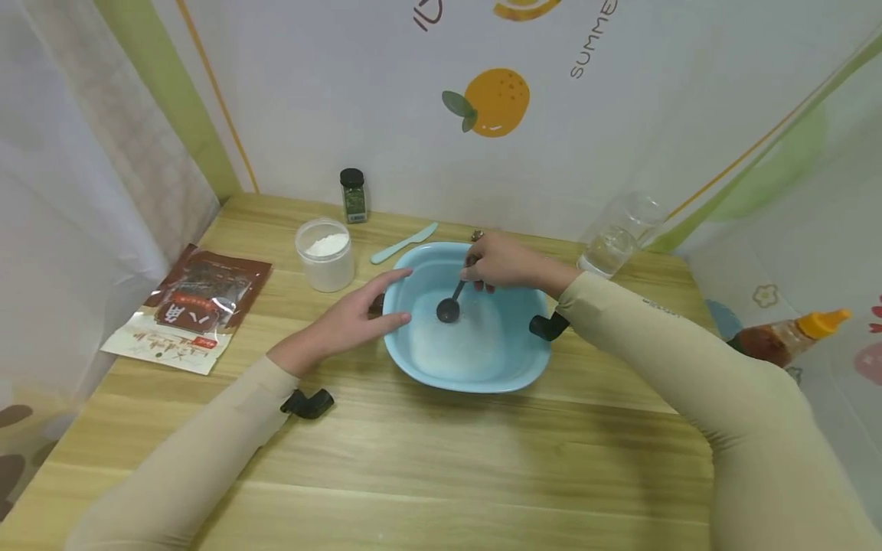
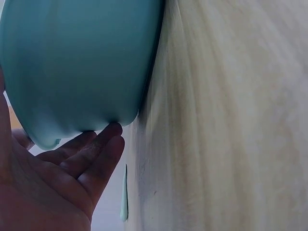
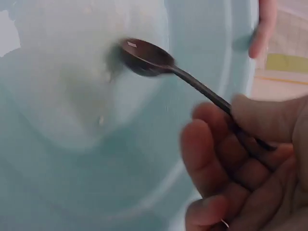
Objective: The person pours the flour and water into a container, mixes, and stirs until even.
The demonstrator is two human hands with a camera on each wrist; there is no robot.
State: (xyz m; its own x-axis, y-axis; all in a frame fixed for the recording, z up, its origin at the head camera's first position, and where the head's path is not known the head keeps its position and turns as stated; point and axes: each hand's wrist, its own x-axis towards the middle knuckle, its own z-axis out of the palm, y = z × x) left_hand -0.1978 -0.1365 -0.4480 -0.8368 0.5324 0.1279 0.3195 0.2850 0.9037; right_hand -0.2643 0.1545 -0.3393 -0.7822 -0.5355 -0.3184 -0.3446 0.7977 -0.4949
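Observation:
A light blue plastic basin [image 1: 468,379] stands on the wooden table, with a cloudy white liquid [image 1: 451,348] covering its bottom. My left hand [image 1: 351,317] grips its left rim, thumb and a finger over the edge, while other fingers [image 2: 103,144] press the outer wall from below the rim. Between thumb and fingers, my right hand [image 1: 501,260] pinches the handle of a dark brown spoon [image 1: 448,310]. In the right wrist view the spoon [image 3: 149,57] is tilted, its bowl at the liquid, where small pale bits float.
Behind the basin lie a pale green plastic knife [image 1: 404,243], a jar of white powder [image 1: 327,260] and a black-capped spice bottle [image 1: 354,197]. A brown and cream spice packet [image 1: 193,306] is at left. On the right are a glass of water [image 1: 609,249] and a yellow-capped sauce bottle [image 1: 775,342].

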